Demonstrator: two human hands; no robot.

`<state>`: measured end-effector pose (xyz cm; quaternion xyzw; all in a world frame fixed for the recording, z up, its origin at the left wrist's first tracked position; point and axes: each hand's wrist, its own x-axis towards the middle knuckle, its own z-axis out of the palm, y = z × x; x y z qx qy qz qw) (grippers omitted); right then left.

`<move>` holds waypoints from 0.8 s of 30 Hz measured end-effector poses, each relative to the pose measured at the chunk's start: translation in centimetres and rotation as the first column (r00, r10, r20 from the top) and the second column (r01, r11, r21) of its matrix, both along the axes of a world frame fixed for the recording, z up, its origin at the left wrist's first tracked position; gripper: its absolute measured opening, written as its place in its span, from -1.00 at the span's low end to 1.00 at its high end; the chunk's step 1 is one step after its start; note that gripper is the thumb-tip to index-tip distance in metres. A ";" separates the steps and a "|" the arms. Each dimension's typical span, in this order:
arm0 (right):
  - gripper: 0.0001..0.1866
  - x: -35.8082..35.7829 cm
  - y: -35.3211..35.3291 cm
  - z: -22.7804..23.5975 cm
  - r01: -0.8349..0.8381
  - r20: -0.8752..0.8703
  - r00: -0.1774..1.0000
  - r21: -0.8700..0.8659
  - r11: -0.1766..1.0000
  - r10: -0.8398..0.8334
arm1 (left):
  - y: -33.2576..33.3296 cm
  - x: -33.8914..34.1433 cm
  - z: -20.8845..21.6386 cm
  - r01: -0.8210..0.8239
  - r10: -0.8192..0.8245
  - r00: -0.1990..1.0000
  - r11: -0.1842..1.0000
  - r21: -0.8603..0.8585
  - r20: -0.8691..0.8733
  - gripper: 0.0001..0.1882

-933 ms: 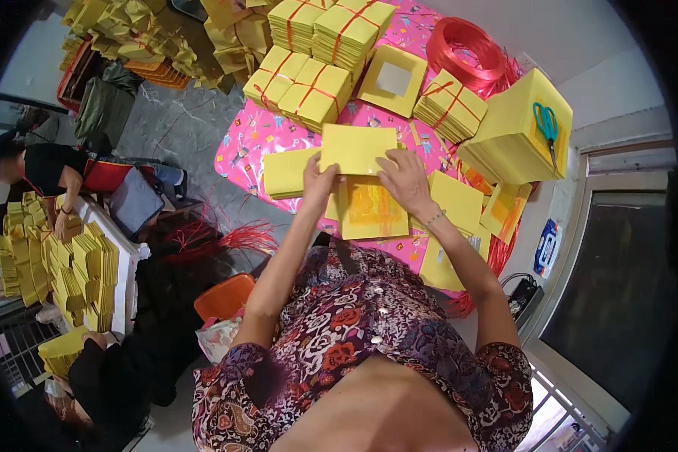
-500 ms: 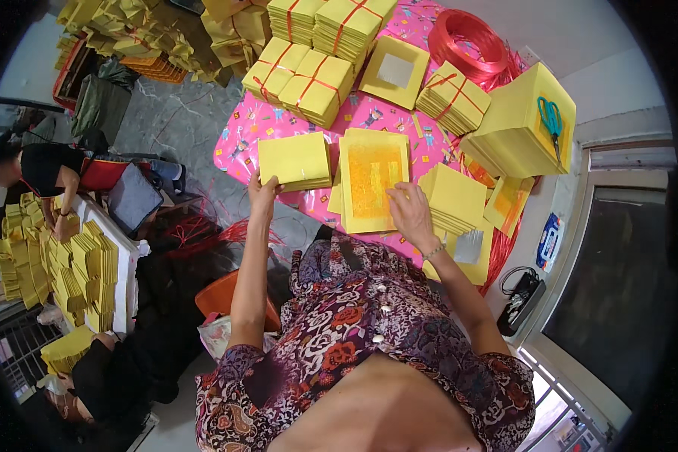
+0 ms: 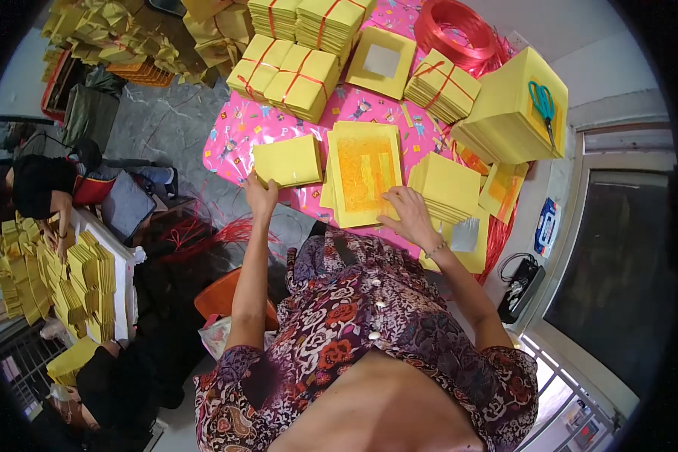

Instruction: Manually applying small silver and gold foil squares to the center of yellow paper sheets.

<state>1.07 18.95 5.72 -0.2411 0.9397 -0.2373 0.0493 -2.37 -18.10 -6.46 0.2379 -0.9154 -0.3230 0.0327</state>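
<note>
A flat stack of yellow paper lies on the pink patterned tablecloth. My left hand touches its near left corner, thumb and fingers apart. To its right is a pile of yellow sheets, the top one bearing an orange and gold printed panel. My right hand is at the lower right edge of that top sheet, fingers spread and thumb near the bottom edge. Just right of this hand sits another stack of plain yellow paper, partly over a sheet with a silver rectangle.
Bundles tied with red strips stand at the back. A red plastic strip coil is beyond them. Teal-handled scissors rest on a tall stack. At far left, a person handles yellow paper on a white-edged table.
The whole view has shifted slightly. My right thumb has spread down toward the sheet's lower edge, and my left fingers have loosened at the stack's corner. The piles keep their places.
</note>
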 end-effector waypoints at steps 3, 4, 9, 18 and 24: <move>-0.41 0.2 0.8 0.2 -0.056 0.008 0.998 0.044 0.997 0.056 | 0.1 0.2 1.3 -0.003 0.004 1.000 0.999 -0.036 0.020 -0.33; -0.41 0.2 1.0 0.0 -0.045 0.011 0.999 0.045 0.998 0.044 | 0.4 0.0 2.2 0.008 -0.007 1.000 0.999 -0.035 0.023 -0.33; -0.43 0.2 1.6 -0.1 -0.116 0.032 0.993 0.064 0.991 0.114 | 0.4 -0.2 5.0 0.055 -0.056 0.998 0.995 -0.080 -0.016 -0.41; -0.78 -0.2 3.0 -1.6 -0.186 -0.058 0.982 -0.116 0.976 0.180 | 4.6 -0.1 10.0 0.372 -0.378 0.851 0.924 -0.089 -0.365 -0.65; -0.79 -1.0 2.6 -0.2 -0.179 0.115 0.975 -0.114 0.977 0.192 | 11.3 2.4 10.7 0.792 -0.717 0.605 0.588 0.166 -0.346 -0.72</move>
